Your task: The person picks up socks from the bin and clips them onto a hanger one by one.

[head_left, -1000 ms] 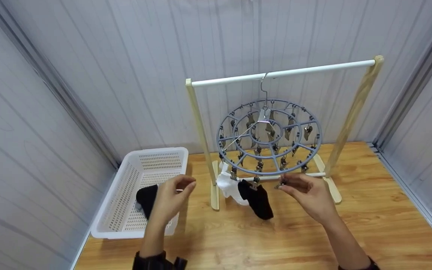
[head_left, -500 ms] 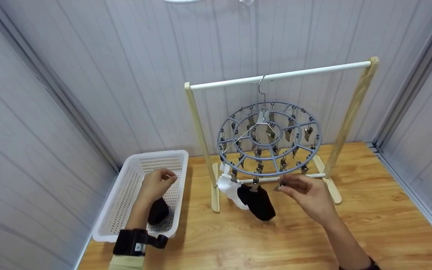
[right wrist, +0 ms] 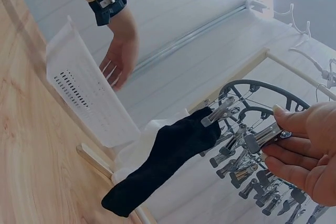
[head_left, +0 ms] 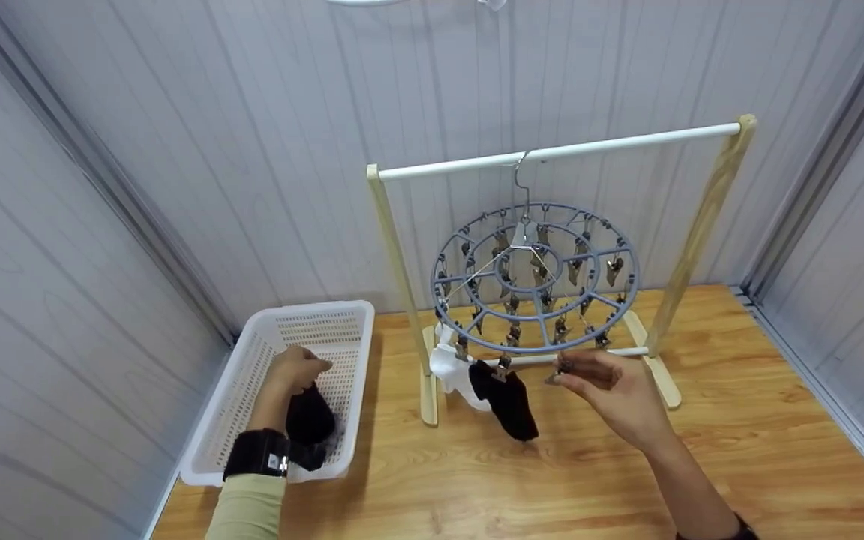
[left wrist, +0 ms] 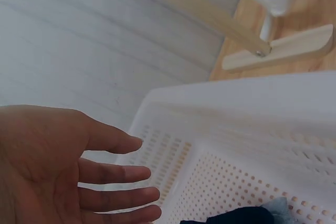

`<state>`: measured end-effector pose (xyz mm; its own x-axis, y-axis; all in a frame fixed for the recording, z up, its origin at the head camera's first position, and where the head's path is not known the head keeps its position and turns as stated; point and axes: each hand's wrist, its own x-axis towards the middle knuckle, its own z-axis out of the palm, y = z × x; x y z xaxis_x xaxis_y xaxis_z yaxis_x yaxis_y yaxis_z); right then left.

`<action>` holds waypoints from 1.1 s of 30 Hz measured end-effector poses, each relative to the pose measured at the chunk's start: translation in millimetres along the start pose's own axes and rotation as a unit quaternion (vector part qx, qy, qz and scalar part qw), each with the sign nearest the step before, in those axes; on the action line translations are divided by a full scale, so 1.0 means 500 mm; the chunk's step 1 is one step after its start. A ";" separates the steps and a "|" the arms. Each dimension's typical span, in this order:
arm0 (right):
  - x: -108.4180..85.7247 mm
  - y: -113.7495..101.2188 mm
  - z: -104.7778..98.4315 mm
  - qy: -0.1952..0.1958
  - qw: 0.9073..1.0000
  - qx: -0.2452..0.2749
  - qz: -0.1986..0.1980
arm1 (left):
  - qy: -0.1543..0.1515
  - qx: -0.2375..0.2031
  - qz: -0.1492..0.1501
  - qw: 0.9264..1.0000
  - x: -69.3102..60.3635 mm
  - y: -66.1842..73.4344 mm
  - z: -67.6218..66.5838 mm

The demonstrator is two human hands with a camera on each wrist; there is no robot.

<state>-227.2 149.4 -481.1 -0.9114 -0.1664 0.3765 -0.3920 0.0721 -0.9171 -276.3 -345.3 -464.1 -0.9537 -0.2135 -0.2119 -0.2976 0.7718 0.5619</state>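
Note:
My left hand (head_left: 295, 370) is over the white basket (head_left: 367, 330), fingers relaxed and nothing in them. In the left wrist view the thumb and fingers of that hand (left wrist: 68, 174) are spread apart. Below it in the basket lies a dark sock (head_left: 310, 417) with a grey part (left wrist: 283, 209). At the front rim of the round hanger (head_left: 511, 348), my right hand (head_left: 616, 394) pinches a metal clip (right wrist: 264, 137) between thumb and fingers. Just left of it a black sock (head_left: 507, 401) hangs from another clip, and a white sock (head_left: 456, 375) hangs beyond that.
The hanger hooks over the white bar (head_left: 627, 142) of a wooden stand (head_left: 706, 232). Several metal clips (head_left: 613, 270) dangle from its rings. The wooden table (head_left: 589, 487) runs beneath, with pale panelled walls (head_left: 252, 150) behind and at both sides.
My left hand has moved left and down, from beside the basket to above the sock in it. The right hand stays at its clip. The hanger has shifted slightly left.

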 end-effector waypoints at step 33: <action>0.004 -0.002 -0.004 -0.014 1.000 0.000 0.012 | -0.009 -0.026 -0.077 0.997 0.038 -0.103 0.021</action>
<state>-229.1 151.0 -479.1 -0.9166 -0.1920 0.3507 -0.3702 0.0768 -0.9258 -278.6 -383.0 -505.6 -0.8956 -0.3157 -0.3135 -0.4430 0.6979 0.5628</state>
